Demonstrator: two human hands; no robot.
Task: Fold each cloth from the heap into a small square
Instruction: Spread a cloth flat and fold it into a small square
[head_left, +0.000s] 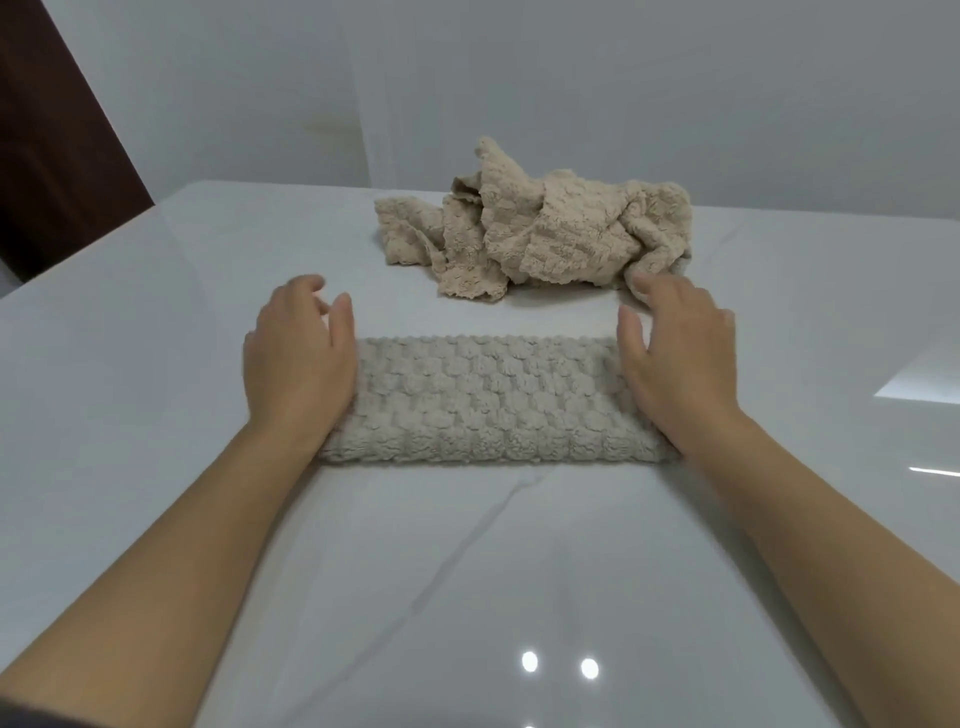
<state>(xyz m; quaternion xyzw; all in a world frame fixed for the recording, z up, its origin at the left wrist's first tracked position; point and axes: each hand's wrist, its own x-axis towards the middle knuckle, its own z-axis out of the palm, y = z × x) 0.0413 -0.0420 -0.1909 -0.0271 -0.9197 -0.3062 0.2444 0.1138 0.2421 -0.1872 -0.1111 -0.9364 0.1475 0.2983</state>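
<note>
A: What lies in the middle of the frame?

B: A pale, bumpy cloth folded into a long band, lying flat on the white desk. Its long sides run left to right across the picture.

A: And the hands?

B: The left hand is at the left end of the band, palm down, fingers loosely spread and pointing toward the top of the frame. Its heel and wrist cover that end of the cloth, while the fingertips reach past the far edge over bare desk. It holds nothing.

A: The right one?

B: The right hand mirrors it at the right end of the band, open and spread, thumb toward the cloth, grasping nothing. Whether either palm presses the cloth or floats just above it, I cannot tell.

A: Where is the rest of the laundry?

B: A crumpled heap of tan cloths of the same knobbly weave sits above the centre of the frame, a little right, farther back on the desk. The fingertips of the right hand are close to its lower right corner. A strip of bare desk separates the heap from the folded band.

A: Anything else?

B: A dark brown panel at the upper left, a pale wall across the top, and bright light spots on the glossy desk near the bottom.
</note>
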